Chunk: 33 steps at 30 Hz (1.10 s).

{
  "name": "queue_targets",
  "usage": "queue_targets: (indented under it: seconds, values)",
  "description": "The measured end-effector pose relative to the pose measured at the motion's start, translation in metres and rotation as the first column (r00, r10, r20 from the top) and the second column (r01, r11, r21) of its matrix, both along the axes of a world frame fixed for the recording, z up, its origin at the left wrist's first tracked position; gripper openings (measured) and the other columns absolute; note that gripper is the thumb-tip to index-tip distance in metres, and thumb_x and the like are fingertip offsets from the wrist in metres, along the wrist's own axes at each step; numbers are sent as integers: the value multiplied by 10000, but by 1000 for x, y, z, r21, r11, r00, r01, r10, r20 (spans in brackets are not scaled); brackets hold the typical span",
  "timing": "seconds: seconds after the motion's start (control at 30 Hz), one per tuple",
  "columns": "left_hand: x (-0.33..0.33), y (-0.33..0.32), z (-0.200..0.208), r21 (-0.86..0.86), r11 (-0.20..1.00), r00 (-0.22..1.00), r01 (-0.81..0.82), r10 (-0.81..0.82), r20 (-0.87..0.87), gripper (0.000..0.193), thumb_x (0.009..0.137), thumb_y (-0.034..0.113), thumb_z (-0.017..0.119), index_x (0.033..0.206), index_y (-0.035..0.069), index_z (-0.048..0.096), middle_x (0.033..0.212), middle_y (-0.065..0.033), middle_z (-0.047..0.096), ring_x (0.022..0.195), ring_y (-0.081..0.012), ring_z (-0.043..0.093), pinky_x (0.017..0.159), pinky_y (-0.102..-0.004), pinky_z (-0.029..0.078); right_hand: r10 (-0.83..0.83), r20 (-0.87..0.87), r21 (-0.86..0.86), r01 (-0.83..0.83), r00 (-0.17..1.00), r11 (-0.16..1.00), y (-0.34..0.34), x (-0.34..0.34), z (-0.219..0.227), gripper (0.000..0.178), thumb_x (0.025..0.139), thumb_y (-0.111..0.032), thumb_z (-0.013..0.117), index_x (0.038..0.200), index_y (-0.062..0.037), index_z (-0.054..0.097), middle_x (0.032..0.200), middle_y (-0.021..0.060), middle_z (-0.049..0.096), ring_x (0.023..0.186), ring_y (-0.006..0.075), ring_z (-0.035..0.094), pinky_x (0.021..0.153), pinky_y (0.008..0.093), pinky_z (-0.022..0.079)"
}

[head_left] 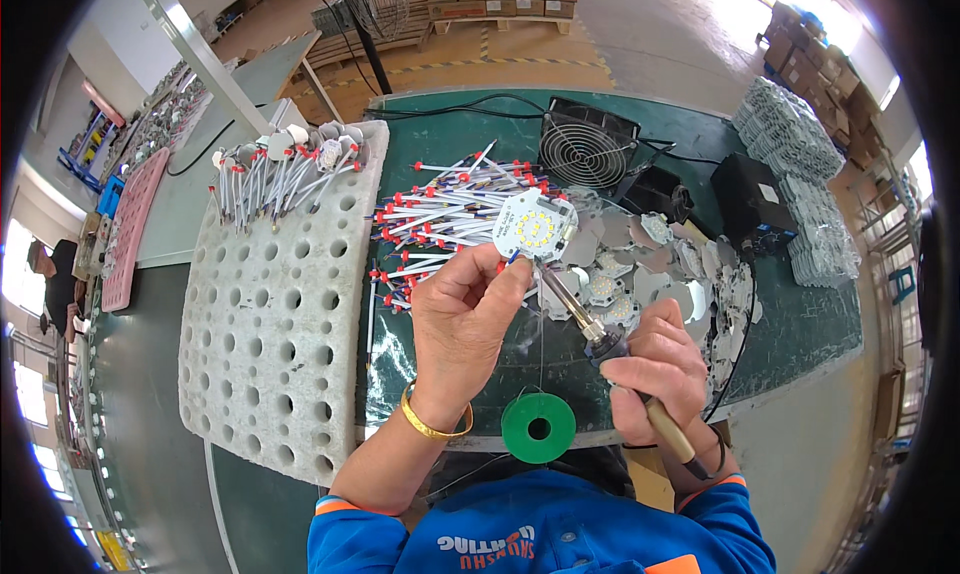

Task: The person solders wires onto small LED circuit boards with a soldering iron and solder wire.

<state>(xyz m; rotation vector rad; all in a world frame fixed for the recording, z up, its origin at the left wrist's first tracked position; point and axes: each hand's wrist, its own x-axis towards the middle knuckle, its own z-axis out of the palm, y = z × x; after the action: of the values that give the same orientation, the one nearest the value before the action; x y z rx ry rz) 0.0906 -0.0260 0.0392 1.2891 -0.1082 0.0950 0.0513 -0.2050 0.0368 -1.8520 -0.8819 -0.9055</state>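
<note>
My left hand [462, 309], fingers pinched together, holds a white round LED board [520, 222] with yellow chips at its lower edge. A blue wire end and a bit of red show at the fingertips; the rest of that lead is hidden. Wrapped round the handle of a soldering iron [590, 326], my right hand [660, 369] keeps the metal tip close to the board's lower edge. Whether the tip touches cannot be made out. From a green spool [538, 454] at the table's front edge, a thin strand of solder wire [542, 349] runs up towards the board.
Many white leads with red ends [440, 214] lie behind my left hand. Loose LED boards [610, 279] are heaped right of it. A fan [585, 152], a black box [752, 199] and grey stacked parts [790, 134] stand farther back. A white perforated foam block [270, 324] lies left.
</note>
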Motion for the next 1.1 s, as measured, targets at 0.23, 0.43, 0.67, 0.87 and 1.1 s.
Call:
queue_targets:
  seconds: [0.23,0.43,0.67,0.87,1.1]
  values:
    - [2,1,-5,-39,999,997,6,-10,-83,67,835,74,626,794,21,619,693,31,561,588,-7,417,518,-165,323,-79,225,-298,146,971,943,1,2,-8,301,503,-112,680,798,-142,631,592,-48,460,503,114,464,603,283,337]
    - [6,5,-13,-173,978,972,117,-148,-181,73,827,69,625,767,30,615,698,8,577,591,-31,448,537,-176,349,-29,62,-48,32,998,998,-5,-2,-6,260,573,-4,623,825,-69,615,576,0,454,486,161,451,571,314,344]
    - [8,6,-19,-144,940,895,311,-340,-287,91,842,68,601,757,35,609,680,7,557,586,-50,443,548,-191,358,-102,-8,-16,102,995,995,-11,14,-3,238,684,-14,649,918,-26,603,663,68,535,545,208,474,564,344,375]
    - [2,1,-29,265,838,875,478,-426,-230,129,836,145,643,835,16,641,648,63,508,574,-4,379,496,-173,290,-225,-293,13,239,929,971,-1,35,-13,252,676,-6,701,901,-43,593,798,86,592,654,249,558,582,324,450]
    - [3,6,-31,308,875,926,373,-330,-185,219,839,128,660,1010,-9,647,733,28,610,637,-13,492,552,-174,395,-138,-305,-65,124,942,990,-1,31,-22,193,701,7,676,843,-69,570,703,77,564,596,249,539,519,325,434]
